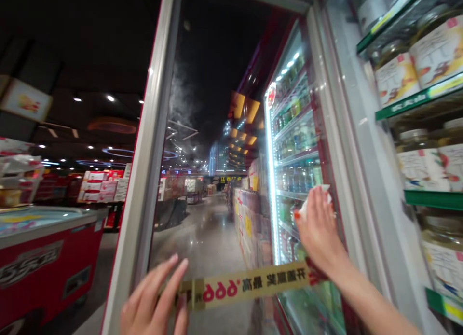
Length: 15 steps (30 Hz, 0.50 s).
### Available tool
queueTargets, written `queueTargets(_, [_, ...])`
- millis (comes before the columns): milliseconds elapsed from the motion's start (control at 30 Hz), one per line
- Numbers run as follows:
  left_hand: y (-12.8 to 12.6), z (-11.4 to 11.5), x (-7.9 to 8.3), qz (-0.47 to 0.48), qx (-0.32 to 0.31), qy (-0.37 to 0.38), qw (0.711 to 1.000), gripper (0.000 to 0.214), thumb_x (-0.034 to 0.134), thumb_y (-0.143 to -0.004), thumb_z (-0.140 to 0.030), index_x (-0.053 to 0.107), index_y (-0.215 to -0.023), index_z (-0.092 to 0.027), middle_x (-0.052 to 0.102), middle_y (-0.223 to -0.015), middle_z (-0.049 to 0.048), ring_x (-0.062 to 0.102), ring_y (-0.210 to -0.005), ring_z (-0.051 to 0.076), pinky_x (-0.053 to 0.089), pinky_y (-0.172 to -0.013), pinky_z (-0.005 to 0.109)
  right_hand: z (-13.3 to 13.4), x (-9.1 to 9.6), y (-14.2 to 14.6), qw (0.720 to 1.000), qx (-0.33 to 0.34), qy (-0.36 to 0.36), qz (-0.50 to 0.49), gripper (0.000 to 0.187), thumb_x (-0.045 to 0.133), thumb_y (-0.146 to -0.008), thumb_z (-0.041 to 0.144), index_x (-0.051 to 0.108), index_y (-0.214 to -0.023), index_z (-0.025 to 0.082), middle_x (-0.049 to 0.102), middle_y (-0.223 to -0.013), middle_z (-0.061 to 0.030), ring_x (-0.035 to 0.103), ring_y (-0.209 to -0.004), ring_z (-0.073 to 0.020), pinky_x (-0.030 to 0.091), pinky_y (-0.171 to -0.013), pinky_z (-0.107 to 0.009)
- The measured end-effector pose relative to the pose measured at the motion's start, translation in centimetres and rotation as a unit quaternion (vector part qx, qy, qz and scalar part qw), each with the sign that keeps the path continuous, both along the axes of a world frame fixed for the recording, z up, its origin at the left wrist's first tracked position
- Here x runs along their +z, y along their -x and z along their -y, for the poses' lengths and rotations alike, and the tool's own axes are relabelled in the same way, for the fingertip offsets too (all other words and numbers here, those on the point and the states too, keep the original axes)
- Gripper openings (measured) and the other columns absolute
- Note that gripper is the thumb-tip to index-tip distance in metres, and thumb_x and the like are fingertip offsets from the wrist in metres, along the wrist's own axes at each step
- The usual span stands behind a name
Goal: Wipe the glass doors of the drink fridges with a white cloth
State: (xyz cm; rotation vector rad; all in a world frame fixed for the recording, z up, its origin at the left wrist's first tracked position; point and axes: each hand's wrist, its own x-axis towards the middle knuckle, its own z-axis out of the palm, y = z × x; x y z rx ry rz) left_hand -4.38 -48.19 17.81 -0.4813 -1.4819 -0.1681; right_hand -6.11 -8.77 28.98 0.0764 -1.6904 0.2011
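Note:
A glass door (217, 229) with a silver metal frame stands open in front of me. Against the right side of its pane my right hand (320, 229) presses a white cloth (327, 189), its fingers stretched out over it; most of the cloth is hidden under the palm. At the lower left of the door is my left hand (155, 301), fingers apart and nothing in them, near the frame. Whether its fingertips touch the glass I cannot tell. A yellow strip sticker (253, 284) with reversed red and dark lettering crosses the pane between my hands.
Shelves with green label rails (434, 197) hold several labelled jars (419, 166) close on the right. A red chest freezer (47, 262) stands at left, with stacked boxes (99, 185) behind it. Lit bottle shelves (294, 132) appear in the pane, seemingly reflected.

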Motion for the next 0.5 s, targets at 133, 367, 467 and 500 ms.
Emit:
queueTargets(133, [-1.4, -3.1, 10.2, 0.021, 0.022, -0.024, 0.999, 0.078, 0.063, -0.103, -0.041, 0.032, -0.174, -0.03, 0.026, -0.184, 0.0087, 0.025, -0.171, 0.035, 0.017, -0.139, 0.055, 1.4, 6.9, 0.0, 0.995, -0.01, 0.099, 0.007, 0.081, 0.023, -0.113, 0.049, -0.013, -0.175, 0.012, 0.0, -0.185, -0.0192, 0.002, -0.172, -0.0389, 0.019, -0.138, -0.073])
queueTargets(367, [-1.9, -0.2, 15.5, 0.047, 0.034, 0.129, 0.99, 0.069, 0.057, -0.106, -0.045, 0.035, -0.171, -0.034, 0.034, -0.182, 0.007, 0.026, -0.171, 0.031, 0.027, -0.135, 0.053, 8.2, 4.8, -3.0, 0.953, 0.048, -0.289, 0.073, 0.074, 0.045, -0.109, 0.052, 0.024, -0.176, 0.028, 0.024, -0.184, 0.0022, 0.013, -0.173, -0.0202, 0.015, -0.143, -0.047])
queueTargets(467, [-1.4, 1.0, 15.3, 0.063, 0.027, 0.178, 0.982, 0.083, 0.058, -0.103, -0.052, 0.024, -0.175, -0.03, 0.019, -0.186, 0.0098, 0.009, -0.174, 0.036, 0.02, -0.138, 0.057, 2.4, 7.9, -3.3, 0.991, 0.019, -0.097, 0.093, 0.082, 0.037, -0.109, 0.048, 0.014, -0.174, 0.004, 0.005, -0.185, -0.0195, -0.001, -0.174, -0.0342, 0.005, -0.141, -0.062])
queueTargets(500, [-1.1, 1.1, 15.3, 0.071, 0.024, 0.184, 0.98, 0.087, 0.059, -0.102, -0.054, 0.021, -0.176, -0.03, 0.015, -0.187, 0.0097, 0.005, -0.174, 0.037, 0.017, -0.139, 0.058, 0.6, 9.1, -2.9, 0.995, 0.007, -0.038, 0.096, 0.086, 0.034, -0.109, 0.047, 0.006, -0.172, -0.004, -0.002, -0.184, -0.0268, -0.006, -0.173, -0.0378, 0.004, -0.139, -0.068])
